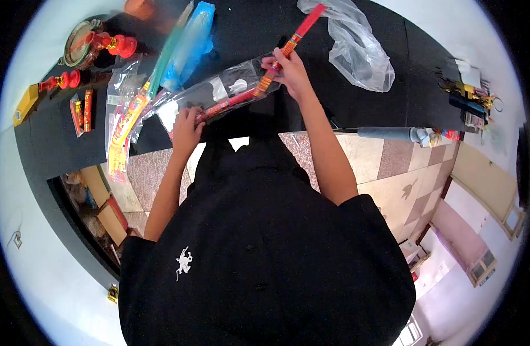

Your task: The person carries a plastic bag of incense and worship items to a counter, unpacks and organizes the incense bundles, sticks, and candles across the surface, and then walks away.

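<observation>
My right hand (287,73) is closed round a long red and yellow patterned stick packet (297,39), which slants up to the right. Under it lies a clear plastic bag (219,86) with white patches, and a red strip (227,104) runs along the bag's lower edge. At the strip's lower left end, my left hand (187,130) is closed on the bag's edge. Left of the bag, yellow and red packets (126,123) in clear plastic lie beside a green packet (168,55) and a blue plastic bag (193,49).
A crumpled clear bag (360,55) lies at the back right of the black table (57,138). Red candle holders (119,45), a round pot (80,45) and a yellow box (26,105) stand at the left. A grey roll (386,134) lies along the front edge.
</observation>
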Demonstrator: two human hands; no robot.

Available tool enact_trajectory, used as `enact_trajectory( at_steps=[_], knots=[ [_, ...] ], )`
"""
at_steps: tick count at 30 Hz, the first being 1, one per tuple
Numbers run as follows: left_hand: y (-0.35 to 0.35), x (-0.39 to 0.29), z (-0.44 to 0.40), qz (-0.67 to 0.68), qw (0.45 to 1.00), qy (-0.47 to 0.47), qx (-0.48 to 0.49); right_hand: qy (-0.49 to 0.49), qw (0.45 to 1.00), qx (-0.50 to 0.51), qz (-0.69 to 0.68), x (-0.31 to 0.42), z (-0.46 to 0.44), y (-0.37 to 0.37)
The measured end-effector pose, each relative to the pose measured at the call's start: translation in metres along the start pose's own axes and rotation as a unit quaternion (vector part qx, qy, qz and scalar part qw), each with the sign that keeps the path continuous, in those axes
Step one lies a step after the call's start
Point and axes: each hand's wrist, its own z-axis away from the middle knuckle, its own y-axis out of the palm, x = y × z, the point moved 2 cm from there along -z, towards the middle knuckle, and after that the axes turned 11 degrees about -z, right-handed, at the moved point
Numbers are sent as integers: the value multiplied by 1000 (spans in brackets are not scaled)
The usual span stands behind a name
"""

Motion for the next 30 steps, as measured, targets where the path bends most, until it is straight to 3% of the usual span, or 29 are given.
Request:
enact_trajectory(
  at_steps=[3, 4, 7, 9, 10, 12, 18, 21, 25, 29, 30],
  knots=[
    [1, -5, -2, -20, 1000, -18, -6, -4, 991, 24, 130, -6, -20, -43],
    [1, -8, -3, -29, 999, -31, 9, -37, 971, 11, 235, -9, -25, -56],
    [0, -23, -13, -16, 999, -28, 16, -118, 848, 13, 516, 10, -6, -67],
    [1, -49, -33, 41, 998, 24, -29, -81, 793, 14, 603, 38, 22, -58],
    [0, -66, -46, 20, 999, 33, 15, -63, 761, 17, 645, 46, 34, -56],
    [-2, -102, -72, -22, 993, 48, 105, -65, 737, -1, 673, 50, 46, -65],
    [22, -131, -121, -128, 963, 94, 216, -37, 683, 23, 729, 73, 69, -67],
    [27, -129, -128, -111, 964, 142, 196, -64, 675, 53, 733, 73, 63, -67],
    [0, -141, -122, -57, 960, 205, 182, -188, 655, 166, 713, 61, 44, -63],
    [-16, -154, -110, -48, 967, 204, 147, -280, 664, 241, 650, 27, 18, -42],
    [-19, -156, -109, -41, 967, 209, 138, -265, 666, 243, 654, 26, 19, -33]
  ],
)
